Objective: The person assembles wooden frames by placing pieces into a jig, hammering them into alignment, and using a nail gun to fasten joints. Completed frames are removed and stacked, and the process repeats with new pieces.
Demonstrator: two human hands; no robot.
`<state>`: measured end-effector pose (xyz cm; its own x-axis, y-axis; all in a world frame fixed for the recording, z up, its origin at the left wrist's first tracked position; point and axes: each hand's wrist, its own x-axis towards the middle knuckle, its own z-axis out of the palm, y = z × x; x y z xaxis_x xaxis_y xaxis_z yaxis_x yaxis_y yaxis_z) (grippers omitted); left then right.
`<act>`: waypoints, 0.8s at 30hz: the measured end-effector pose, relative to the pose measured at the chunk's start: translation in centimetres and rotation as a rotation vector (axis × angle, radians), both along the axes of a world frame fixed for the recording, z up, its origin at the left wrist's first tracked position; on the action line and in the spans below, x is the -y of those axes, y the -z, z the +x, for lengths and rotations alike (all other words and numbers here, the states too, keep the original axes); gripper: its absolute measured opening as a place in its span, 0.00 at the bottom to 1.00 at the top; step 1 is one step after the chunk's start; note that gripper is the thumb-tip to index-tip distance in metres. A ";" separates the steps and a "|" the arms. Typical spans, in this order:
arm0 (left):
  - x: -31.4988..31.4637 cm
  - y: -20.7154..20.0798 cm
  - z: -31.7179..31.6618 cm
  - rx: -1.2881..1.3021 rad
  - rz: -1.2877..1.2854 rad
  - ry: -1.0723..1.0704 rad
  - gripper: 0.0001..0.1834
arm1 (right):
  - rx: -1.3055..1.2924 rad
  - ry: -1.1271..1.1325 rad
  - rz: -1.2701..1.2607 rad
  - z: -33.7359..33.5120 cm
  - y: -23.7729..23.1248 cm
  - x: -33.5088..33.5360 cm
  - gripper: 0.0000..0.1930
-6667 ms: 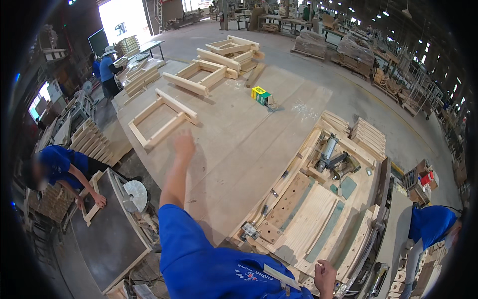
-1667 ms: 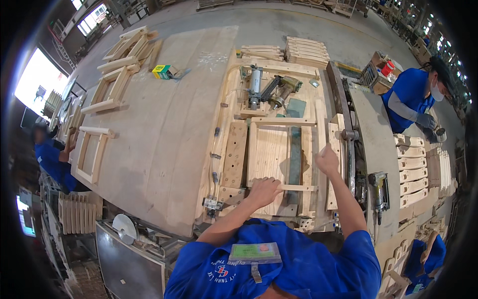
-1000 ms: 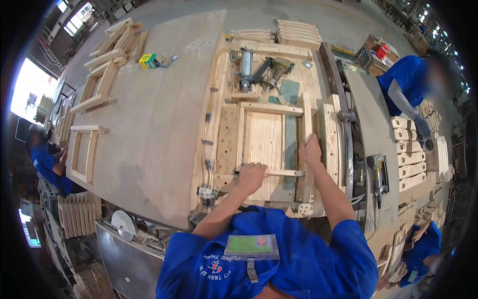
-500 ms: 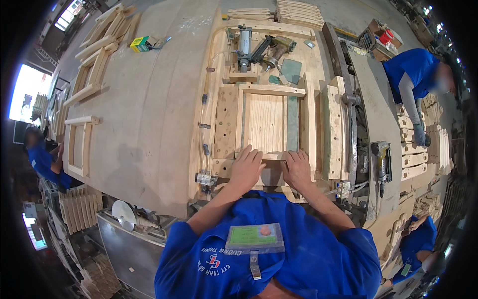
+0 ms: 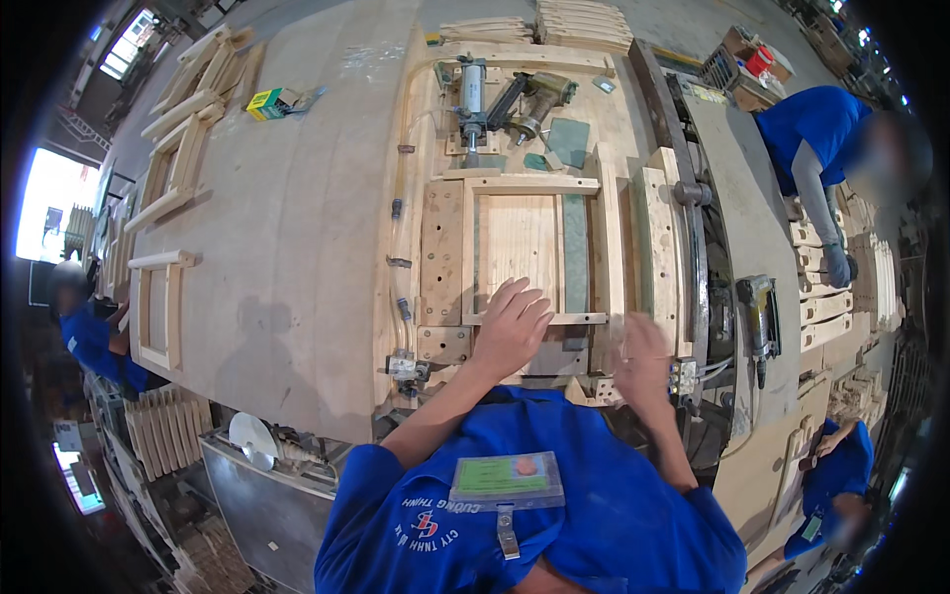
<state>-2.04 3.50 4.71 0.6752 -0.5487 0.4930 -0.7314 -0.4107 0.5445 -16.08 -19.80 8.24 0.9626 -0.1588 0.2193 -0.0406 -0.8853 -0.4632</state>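
My left hand (image 5: pixel 511 329) lies over the near rail (image 5: pixel 579 319) of a pale wooden frame, fingers stretched out and slightly spread, with nothing seen in its grasp. Smeared by motion, my right hand (image 5: pixel 643 358) hovers at the frame's near right corner, beside a small air valve (image 5: pixel 684 376); its fingers are unclear. The frame has a far rail (image 5: pixel 534 185) and a long right side piece (image 5: pixel 608 228), and sits in a jig between a drilled wooden block (image 5: pixel 441 247) and a right-hand block (image 5: pixel 661 252). An air cylinder (image 5: pixel 472 94) points at the far rail.
A nail gun (image 5: pixel 542 104) lies beyond the frame, and another nail gun (image 5: pixel 760 322) hangs at right. Finished frames (image 5: pixel 158 307) and a small green-yellow box (image 5: pixel 267 104) rest on the left table. Co-workers in blue (image 5: pixel 816 139) stand at both sides.
My right hand has left the near rail, moving right and toward me. The left hand has shifted slightly, its fingers lifting. The air cylinder's rod now shows extended toward the far rail.
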 end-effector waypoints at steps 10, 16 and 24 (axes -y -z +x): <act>4.0 5.4 2.1 -0.215 0.149 -0.013 0.11 | 0.045 0.534 -0.112 -9.0 1.0 7.6 0.27; 3.6 5.9 2.2 -0.241 0.186 -0.071 0.13 | -0.121 0.399 -0.199 -7.3 0.9 7.1 0.27; 3.4 4.7 2.2 -0.361 0.278 -0.075 0.17 | -0.100 0.477 -0.021 3.6 2.7 9.3 0.25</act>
